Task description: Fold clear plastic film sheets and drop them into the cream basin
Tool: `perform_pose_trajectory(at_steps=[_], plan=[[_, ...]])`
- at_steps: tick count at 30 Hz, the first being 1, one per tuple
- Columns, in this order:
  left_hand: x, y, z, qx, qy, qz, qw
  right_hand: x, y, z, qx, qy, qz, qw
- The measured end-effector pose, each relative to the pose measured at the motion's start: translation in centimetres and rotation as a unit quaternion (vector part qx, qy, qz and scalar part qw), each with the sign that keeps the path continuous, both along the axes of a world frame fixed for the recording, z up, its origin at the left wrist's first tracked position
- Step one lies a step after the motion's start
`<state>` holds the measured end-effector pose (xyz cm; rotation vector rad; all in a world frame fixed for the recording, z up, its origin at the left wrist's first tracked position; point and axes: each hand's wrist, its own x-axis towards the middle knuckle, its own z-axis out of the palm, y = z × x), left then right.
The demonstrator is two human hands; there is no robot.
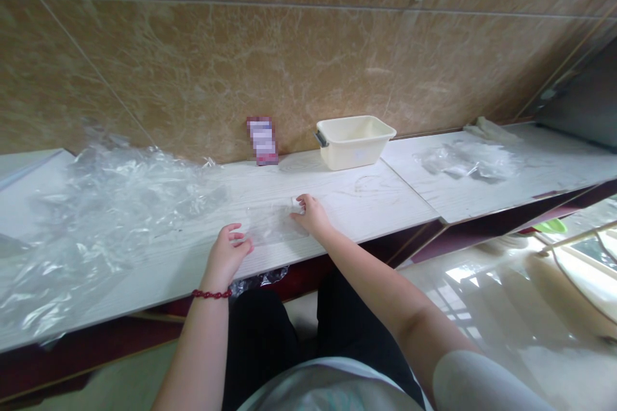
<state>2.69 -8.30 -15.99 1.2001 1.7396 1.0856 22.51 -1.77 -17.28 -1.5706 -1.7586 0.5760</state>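
A clear plastic piece (272,225) lies flat on the pale desk (385,196), near its front edge and between the two hands; the left hand (228,253) is half open at the piece's left end, thumb and fingers apart with nothing visibly pinched; the right hand (310,214) curls over the right end, thumb and fingers bent toward each other, though I cannot tell whether they have hold of the film; being thin and see-through, the film could crease, cling to itself or slip from the fingertips if lifted unevenly, and a pull toward the body could drag it over the near edge; the crumpled plastic heap (125,199) spreads close to the left hand, so a sleeve or forearm brushing it might shift loose film into the working spot; as for writing, the red-edged packet (263,141) leaning against the wall (216,70) is pixelated and unreadable; the cream bin (357,153) bears a faint mark on its front, too indistinct to read; no brand is legible.
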Motion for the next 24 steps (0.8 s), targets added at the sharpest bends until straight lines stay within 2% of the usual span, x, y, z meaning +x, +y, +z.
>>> perform_pose_trajectory(at_steps=[9, 12, 18, 24], plan=[[0.1, 0.2, 0.7, -0.042, 0.085, -0.044, 0.995, 0.1, -0.4, 0.8, -0.013, -0.050, 0.016, 0.999], [0.1, 0.2, 0.8, -0.029, 0.064, -0.052, 0.996, 0.3, -0.7, 1.1, -0.017, -0.065, 0.021, 0.998], [0.5, -0.2, 0.6, -0.004, -0.050, -0.091, 0.995, 0.5, -0.8, 1.2, -0.029, -0.071, 0.029, 0.997], [0.3, 0.0, 0.4, -0.016, -0.004, -0.076, 0.997, 0.7, -0.9, 1.1, -0.028, -0.084, 0.031, 0.996]])
